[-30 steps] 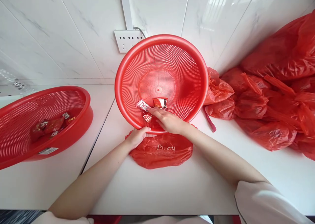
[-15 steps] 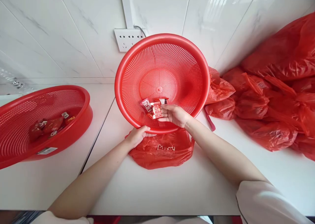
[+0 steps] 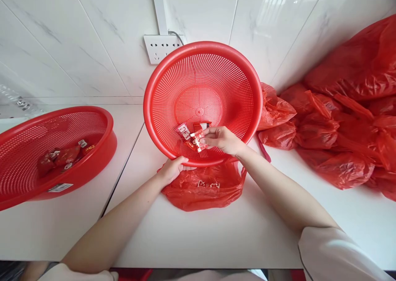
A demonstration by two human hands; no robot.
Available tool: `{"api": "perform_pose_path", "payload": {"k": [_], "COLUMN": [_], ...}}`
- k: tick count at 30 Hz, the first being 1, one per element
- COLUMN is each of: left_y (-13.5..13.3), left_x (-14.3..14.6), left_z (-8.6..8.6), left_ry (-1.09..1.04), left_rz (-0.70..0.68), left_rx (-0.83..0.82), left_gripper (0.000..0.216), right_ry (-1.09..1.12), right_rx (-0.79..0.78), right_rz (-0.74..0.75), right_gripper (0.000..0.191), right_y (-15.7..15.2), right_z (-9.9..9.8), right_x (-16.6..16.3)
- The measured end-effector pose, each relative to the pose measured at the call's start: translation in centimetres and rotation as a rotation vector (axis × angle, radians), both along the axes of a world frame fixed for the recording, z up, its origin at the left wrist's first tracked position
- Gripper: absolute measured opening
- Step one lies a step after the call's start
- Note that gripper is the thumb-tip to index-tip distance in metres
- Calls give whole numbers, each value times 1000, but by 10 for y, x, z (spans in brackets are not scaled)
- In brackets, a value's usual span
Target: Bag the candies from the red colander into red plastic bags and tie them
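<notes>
A round red mesh basket (image 3: 202,73) stands tilted toward me against the wall. My left hand (image 3: 172,170) is closed at its near rim, thumb on top; the other fingers are partly hidden by the rim and a red plastic bag (image 3: 202,194). That bag lies under the basket's front edge, with pale lettering showing through. Inside the basket, my right hand (image 3: 225,141) pinches a small red-and-white wrapped packet (image 3: 197,140) between thumb and fingers. Beside this packet lies a pink-and-white packet (image 3: 183,130), and a dark red-and-white one (image 3: 202,125) sits just behind.
To the left, a second red mesh basket (image 3: 105,126) holds several red packets (image 3: 66,155). Several filled red plastic bags (image 3: 337,128) are piled along the right. A power socket panel (image 3: 161,48) is on the tiled wall behind the white table (image 3: 198,240).
My right hand has turned and its fingers have closed on the red-and-white packet, which is now tilted. My left hand stays at the basket's rim.
</notes>
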State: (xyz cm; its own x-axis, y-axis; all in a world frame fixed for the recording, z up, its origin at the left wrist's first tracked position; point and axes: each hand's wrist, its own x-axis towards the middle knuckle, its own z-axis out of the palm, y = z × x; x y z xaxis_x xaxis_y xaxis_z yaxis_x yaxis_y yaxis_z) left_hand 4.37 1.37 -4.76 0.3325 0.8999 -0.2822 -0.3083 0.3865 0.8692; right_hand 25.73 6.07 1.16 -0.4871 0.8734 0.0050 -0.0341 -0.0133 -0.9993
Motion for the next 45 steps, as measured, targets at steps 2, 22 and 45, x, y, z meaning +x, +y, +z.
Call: {"api": "perform_pose_path", "payload": {"k": [2,22,45], "left_y": [0,2,0], "left_x": [0,-1,-1], "left_z": [-1,-5,-4], "left_ry": [-2,-20,26], "left_rz": [-2,-34,-46], "left_rx": [14,72,76], "left_gripper": [25,38,32], "right_ry": [-65,-382,-643], "right_rx": [63,520,356], "right_rz": [18,50,588], "right_gripper": [34,28,30], "right_y": [-3,-4,-6], "right_z": [9,-39,25], "right_x": [6,-21,34]}}
